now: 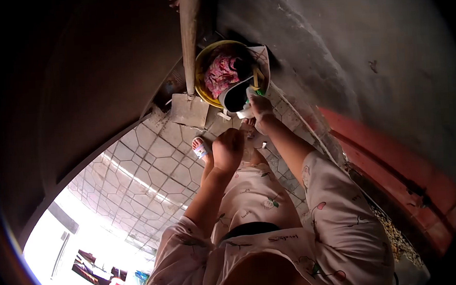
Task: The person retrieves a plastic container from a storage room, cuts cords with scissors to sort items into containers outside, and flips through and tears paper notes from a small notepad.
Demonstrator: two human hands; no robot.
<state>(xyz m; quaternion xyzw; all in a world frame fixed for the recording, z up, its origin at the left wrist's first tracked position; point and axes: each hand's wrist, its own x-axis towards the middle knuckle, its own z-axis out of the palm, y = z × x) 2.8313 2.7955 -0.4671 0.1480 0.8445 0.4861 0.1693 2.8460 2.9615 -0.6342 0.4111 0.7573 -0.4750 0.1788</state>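
My right hand [260,106] is closed around a white and green object [246,112], which looks like a small plastic bottle; its full shape is hidden by my fingers. Just beyond it, a pale-rimmed container with a dark inside [236,96] leans at the near side of a yellow tub [200,87]. Pink patterned cloth [220,75] lies in the tub. Nearer to my body, my left hand [228,147] is curled into a fist above my knees. Whatever it may hold cannot be seen.
A wooden post [189,46] rises left of the tub, with a flat slab [189,112] at its foot. A grey wall [305,40] closes the right side, above a red ledge [389,160]. Patterned tiles [141,152] cover the floor. Fingers of uncertain origin show at the top [174,0].
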